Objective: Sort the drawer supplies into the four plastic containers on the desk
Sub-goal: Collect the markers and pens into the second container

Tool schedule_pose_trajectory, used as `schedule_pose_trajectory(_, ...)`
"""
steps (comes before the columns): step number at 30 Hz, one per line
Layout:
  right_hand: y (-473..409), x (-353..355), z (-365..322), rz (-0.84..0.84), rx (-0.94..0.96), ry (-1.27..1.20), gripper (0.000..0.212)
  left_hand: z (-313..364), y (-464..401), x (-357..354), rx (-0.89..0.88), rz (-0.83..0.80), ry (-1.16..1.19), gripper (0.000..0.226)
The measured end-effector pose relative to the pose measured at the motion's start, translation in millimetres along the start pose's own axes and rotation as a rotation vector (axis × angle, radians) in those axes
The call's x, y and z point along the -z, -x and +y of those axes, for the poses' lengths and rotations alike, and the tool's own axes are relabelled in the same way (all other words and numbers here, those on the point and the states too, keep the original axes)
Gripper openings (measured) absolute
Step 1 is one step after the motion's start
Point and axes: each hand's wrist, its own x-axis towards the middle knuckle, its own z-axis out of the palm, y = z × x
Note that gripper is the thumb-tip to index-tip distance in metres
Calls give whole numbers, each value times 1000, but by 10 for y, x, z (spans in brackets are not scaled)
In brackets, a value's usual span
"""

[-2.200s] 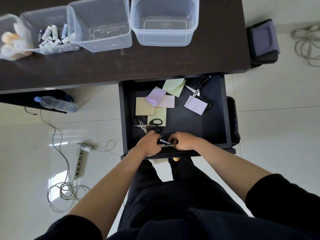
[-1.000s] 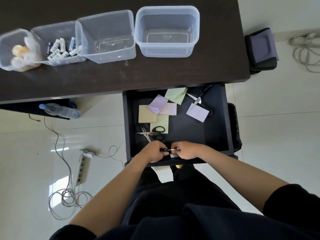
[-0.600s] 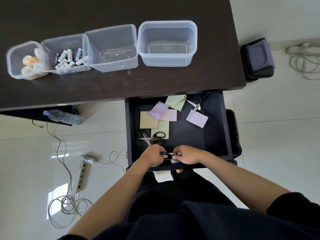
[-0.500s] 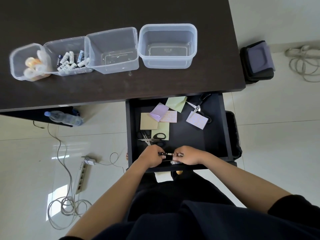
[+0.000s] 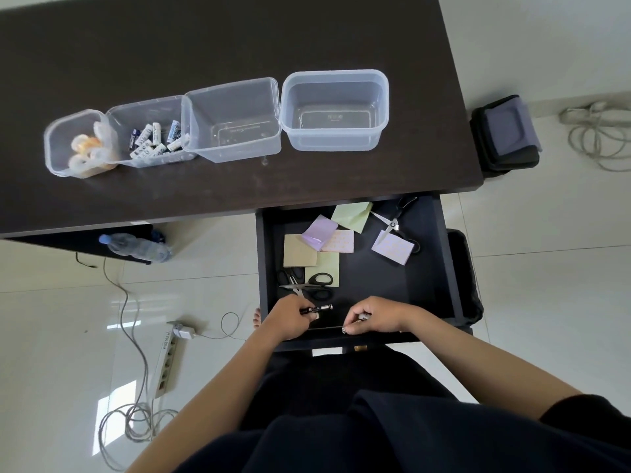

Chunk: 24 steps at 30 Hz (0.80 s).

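A: Drawer supplies are found in two places. Part is already sorted on the desk point(image 5: 218, 35); the rest remains in the open drawer point(image 5: 440, 254) at 6 o'clock of the desk edge.

B: Which containers are filled?

A: Four containers are set in a row. The far-left container point(image 5: 54, 145) is loaded with pale tape-like rolls. The second container point(image 5: 119, 121) is loaded with batteries point(image 5: 155, 139). The third container point(image 5: 235, 93) and the fourth container point(image 5: 384, 107) are seen empty.

B: What is left in the drawer?

A: Sticky-note pads point(image 5: 299, 254) are scattered toward 12 o'clock of the drawer floor. One pair of scissors point(image 5: 309, 285) lies at 9 o'clock, partly on a green pad. A second pair of scissors point(image 5: 392, 224) lies at 1 o'clock, partly under a lilac pad point(image 5: 392, 249).

B: State of the hands?

A: Both are positioned at 6 o'clock of the drawer, near its front wall. The left hand point(image 5: 290, 319) is closed on a small dark cylindrical item point(image 5: 321, 308), judged to be a battery. The right hand point(image 5: 379, 317) is closed around small items point(image 5: 362, 316); only pale tips show, so their type cannot be confirmed.

B: Progress estimate?

A: Roughly half is judged complete. The items in hand are probably to be added to the second container. Pads and scissors are not yet sorted, and two empty containers are available for them.
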Motion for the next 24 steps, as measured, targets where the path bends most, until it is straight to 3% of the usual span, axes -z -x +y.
schedule_pose_trajectory(7,-31,-14,35,108,-56,-9,17,1,6,96,-27,14,20,16)
schedule_pose_trajectory(13,-38,29,-131,322,-41,-71,13,-19,-11,245,-73,54,105,18)
schedule_pose_trajectory(18,-104,164,-890,423,10,-91,15,-57,34,731,-152,143,189,16)
schedule_pose_trajectory(24,-437,280,-2269,529,237,-111,15,-327,58,1766,-178,368,442,17)
